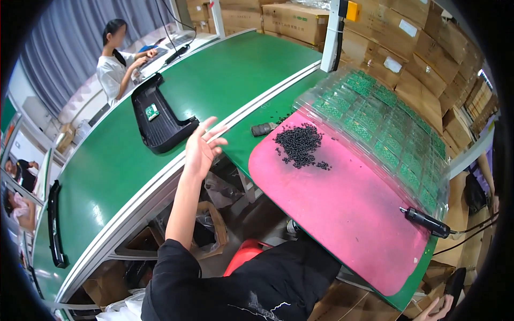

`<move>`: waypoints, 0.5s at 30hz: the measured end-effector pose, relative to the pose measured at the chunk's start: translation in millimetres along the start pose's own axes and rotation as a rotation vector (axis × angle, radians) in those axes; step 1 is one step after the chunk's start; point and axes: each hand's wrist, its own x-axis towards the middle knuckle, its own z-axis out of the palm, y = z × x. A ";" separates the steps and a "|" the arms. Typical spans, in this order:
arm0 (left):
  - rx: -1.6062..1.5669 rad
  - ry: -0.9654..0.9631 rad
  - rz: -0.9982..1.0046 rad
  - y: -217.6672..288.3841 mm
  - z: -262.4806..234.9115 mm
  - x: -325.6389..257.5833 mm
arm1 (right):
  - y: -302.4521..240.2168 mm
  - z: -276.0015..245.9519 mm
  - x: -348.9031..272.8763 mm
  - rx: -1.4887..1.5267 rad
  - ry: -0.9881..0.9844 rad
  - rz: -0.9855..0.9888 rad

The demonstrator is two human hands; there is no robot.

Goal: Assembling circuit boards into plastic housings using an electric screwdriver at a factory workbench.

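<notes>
My left hand (pixel 200 153) reaches over the metal edge of the green table, palm turned up, fingers spread, with nothing in it. Just beyond its fingertips lies a long black plastic housing (pixel 160 120) with a small green circuit board (pixel 152 112) inside. At the lower right rim, my right hand (pixel 435 310) is partly cut off, its fingers closed at the edge of a dark, elongated black part (pixel 455 291). Between the hands, a pink mat (pixel 342 198) carries a heap of small black screws or similar pieces (pixel 300 144).
Clear plastic trays of green circuit boards (pixel 383 128) line the mat's far side. A black electric screwdriver (pixel 428 222) with a cable lies at its right corner. Another black strip (pixel 55 224) rests at far left. A person (pixel 115 69) works across the table; cardboard boxes (pixel 294 22) stand behind.
</notes>
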 end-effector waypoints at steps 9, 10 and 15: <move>0.479 -0.791 0.093 -70.3 140.9 -64.0 | 229.5 -117.1 -270.1 -0.849 0.085 0.592; 0.520 -0.879 0.157 -71.3 146.3 -69.6 | 267.3 -129.1 -332.8 -1.178 0.052 0.572; 0.537 -1.036 0.096 -104.1 183.8 -91.5 | 201.1 -126.6 -547.6 -1.430 -0.655 1.785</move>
